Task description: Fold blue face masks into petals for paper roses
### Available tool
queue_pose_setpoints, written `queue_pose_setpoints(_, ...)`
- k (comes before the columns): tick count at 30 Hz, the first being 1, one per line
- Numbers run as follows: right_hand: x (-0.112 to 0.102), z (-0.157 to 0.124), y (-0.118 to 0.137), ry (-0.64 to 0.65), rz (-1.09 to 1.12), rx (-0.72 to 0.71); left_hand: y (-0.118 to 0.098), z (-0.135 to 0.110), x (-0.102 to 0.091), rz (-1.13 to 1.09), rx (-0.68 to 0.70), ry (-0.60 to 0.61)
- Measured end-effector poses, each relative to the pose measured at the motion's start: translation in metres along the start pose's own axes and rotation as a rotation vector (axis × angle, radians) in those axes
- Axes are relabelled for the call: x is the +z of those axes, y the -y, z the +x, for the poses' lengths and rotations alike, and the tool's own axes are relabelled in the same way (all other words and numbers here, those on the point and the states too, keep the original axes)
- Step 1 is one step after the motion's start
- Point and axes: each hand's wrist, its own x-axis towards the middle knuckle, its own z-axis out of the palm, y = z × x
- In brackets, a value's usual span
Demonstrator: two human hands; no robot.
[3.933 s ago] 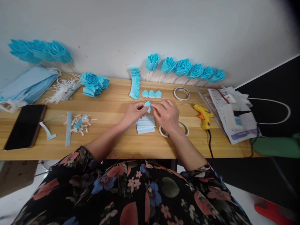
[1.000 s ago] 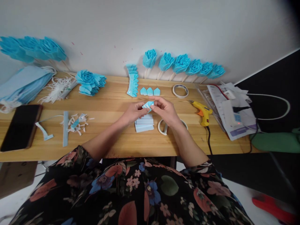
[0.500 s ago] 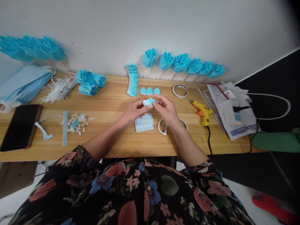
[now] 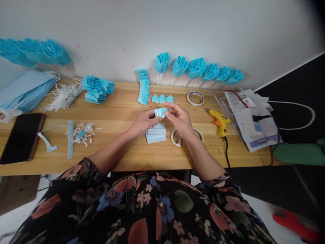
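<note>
Between both hands, above the table, is a small folded blue petal piece (image 4: pixel 159 112) with white strips on its face. My left hand (image 4: pixel 145 121) pinches its left end between thumb and fingers. At its right end, my right hand (image 4: pixel 179 118) grips the folded corner with thumb and forefinger. Just beyond lie three folded blue petals (image 4: pixel 162 98) in a row. Under the hands is a stack of pale blue cut pieces (image 4: pixel 155 133). A white ring of tape (image 4: pixel 199 135) lies partly hidden beneath my right wrist.
Blue flowers on sticks (image 4: pixel 196 68) lean along the wall, with overlapping petals (image 4: pixel 143 86) before them. A yellow glue gun (image 4: pixel 220 122) and a tape roll (image 4: pixel 195 98) lie at right. Left are scraps (image 4: pixel 85 133), a phone (image 4: pixel 22 138) and face masks (image 4: pixel 27 88).
The folded petal piece has turned slightly in my fingers, and its right corner now sits flatter. Both hands stay in nearly the same place.
</note>
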Motion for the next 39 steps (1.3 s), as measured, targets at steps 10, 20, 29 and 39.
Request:
queue_pose_setpoints(10, -0.001, 0.003, 0.006, 0.049, 0.049, 0.043, 0.009, 0.003, -0.001, -0.041, 0.042, -0.039)
queue_pose_setpoints(20, -0.009, 0.006, 0.003, 0.069, 0.227, 0.104, 0.008, 0.002, -0.006, -0.246, 0.031, -0.074)
queue_pose_setpoints(29, -0.010, 0.005, 0.000, 0.138, 0.185, 0.041, 0.001, 0.000, -0.004, -0.376, -0.188, 0.170)
queue_pose_setpoints(39, -0.091, 0.064, 0.007, -0.109, -0.635, 0.126, 0.006, 0.002, -0.005, -0.299, -0.108, 0.034)
